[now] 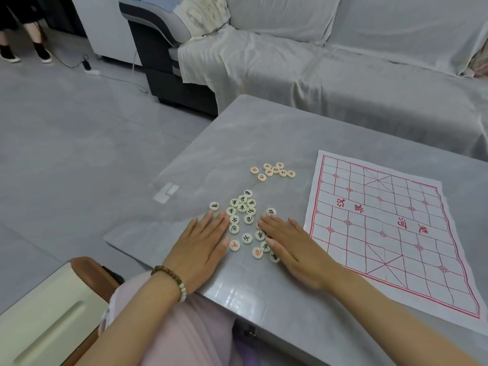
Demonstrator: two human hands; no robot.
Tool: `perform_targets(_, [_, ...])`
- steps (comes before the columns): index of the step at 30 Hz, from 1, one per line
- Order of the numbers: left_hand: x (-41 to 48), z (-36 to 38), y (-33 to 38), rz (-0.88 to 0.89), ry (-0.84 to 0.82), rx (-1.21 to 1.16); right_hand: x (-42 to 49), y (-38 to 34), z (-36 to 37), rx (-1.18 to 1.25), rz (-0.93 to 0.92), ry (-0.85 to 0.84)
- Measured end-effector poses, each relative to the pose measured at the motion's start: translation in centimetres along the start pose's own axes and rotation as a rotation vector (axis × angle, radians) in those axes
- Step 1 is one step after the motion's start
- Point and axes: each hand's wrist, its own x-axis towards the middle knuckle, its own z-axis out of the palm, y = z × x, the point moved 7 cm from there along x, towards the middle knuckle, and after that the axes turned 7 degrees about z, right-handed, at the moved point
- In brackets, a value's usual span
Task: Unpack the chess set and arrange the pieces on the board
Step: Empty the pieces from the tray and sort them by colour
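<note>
A white cloth chess board [380, 228] with red grid lines lies flat on the right of the grey table [264, 133], with no pieces on it. Several round cream pieces with black characters [243, 207] lie in a loose heap left of the board, with a few red-lettered ones among them near the front. A small cluster of red-lettered pieces [272, 170] sits farther back. My left hand [203, 244] rests flat on the table left of the heap, fingers spread. My right hand [293, 247] lies flat on the heap's right side and covers a few pieces.
A small clear plastic bag or lid [166, 192] lies on the table left of the pieces. A sofa under a pale cover [343, 75] stands behind the table. A cream and brown seat [52, 313] is at my lower left. A person's feet [23, 52] show at the far left.
</note>
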Motion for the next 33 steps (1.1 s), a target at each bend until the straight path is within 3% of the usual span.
perform_targets(7, [-1.1, -1.0, -0.4, -0.099, 0.007, 0.181, 0.6, 0.2, 0.4, -0.093, -0.015, 0.003])
perform_targets(12, [0.4, -1.6, -3.8, -0.299, 0.011, 0.101, 0.7, 0.1, 0.6, -0.085, -0.029, 0.017])
perform_targets(16, [5.2, -2.1, -4.9, -0.236, -0.012, -0.010, 0.6, 0.0, 0.6, -0.096, -0.025, 0.010])
perform_targets(24, [14.9, -0.5, 0.7, 0.030, -0.110, 0.083, -0.5, 1.0, 0.1, -0.125, 0.020, 0.004])
perform_targets(33, [16.7, 0.1, 1.7, 0.023, -0.109, -0.004, 3.4, 4.3, -2.4, -0.181, 0.240, 0.053])
